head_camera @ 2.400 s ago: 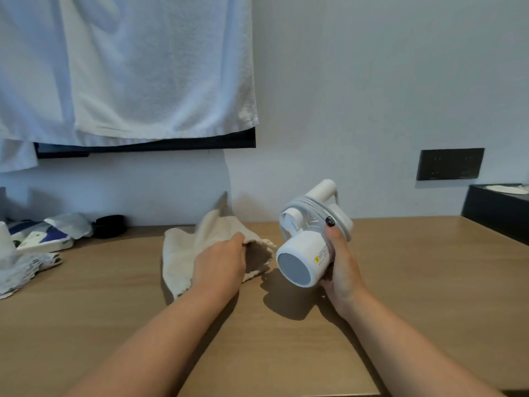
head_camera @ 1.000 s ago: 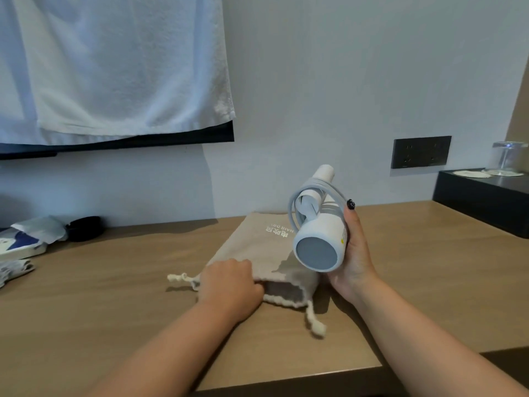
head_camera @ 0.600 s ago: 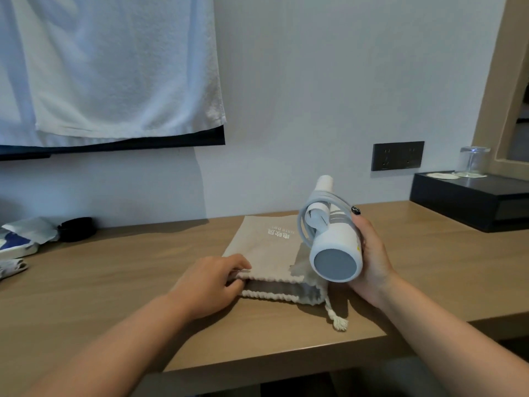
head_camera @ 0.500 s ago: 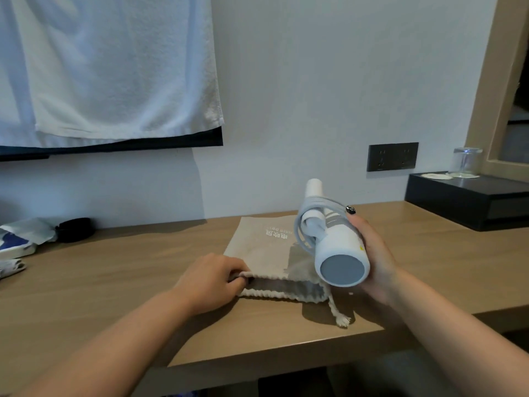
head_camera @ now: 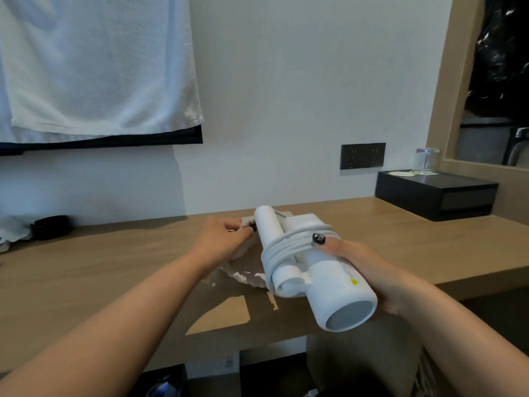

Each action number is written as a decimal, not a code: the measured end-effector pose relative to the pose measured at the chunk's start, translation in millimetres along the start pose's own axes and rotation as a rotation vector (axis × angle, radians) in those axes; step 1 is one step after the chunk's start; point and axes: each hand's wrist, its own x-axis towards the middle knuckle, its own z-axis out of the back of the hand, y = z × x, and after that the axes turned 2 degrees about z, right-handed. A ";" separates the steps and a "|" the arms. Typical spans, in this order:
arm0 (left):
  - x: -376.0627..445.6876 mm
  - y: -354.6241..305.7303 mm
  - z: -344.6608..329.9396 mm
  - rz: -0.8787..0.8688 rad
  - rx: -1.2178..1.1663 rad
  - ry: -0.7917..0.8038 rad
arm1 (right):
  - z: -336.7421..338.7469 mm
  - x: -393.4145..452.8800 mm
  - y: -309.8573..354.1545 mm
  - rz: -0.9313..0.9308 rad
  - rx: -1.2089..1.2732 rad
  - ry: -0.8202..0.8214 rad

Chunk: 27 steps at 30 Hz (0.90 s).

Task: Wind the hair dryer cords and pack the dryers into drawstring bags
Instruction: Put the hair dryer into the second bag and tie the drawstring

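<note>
A white hair dryer [head_camera: 329,285] with its cord [head_camera: 289,245] wound around body and folded handle is gripped by my right hand [head_camera: 363,267], held low over the table's front edge, its rear grille toward me. The beige drawstring bag [head_camera: 246,265] lies on the wooden table [head_camera: 114,267] just left of and under the dryer, mostly hidden by it. My left hand [head_camera: 220,242] pinches the bag's upper edge and holds it raised beside the dryer's far end. The bag's braided rim [head_camera: 249,277] shows below.
A white towel [head_camera: 100,67] hangs on the wall at upper left. A black box [head_camera: 435,193] with a glass [head_camera: 426,161] on it stands at the right, a wall socket [head_camera: 362,156] beside it. A small black item [head_camera: 51,226] sits at far left.
My left hand has lifted the bag's edge up off the table. My right hand has tilted the dryer down and brought its far end to the bag's mouth.
</note>
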 end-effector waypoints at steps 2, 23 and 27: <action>-2.0 -6.0 -2.2 0.036 -0.046 -0.025 | -4.0 -4.3 3.2 -0.045 -0.002 0.000; -29.6 -26.8 -12.6 -0.214 0.032 0.130 | -30.1 0.0 1.7 -0.211 -0.132 -0.323; -31.6 -30.9 -14.3 -0.243 0.002 0.143 | -29.8 12.7 16.7 -0.217 -0.086 -0.387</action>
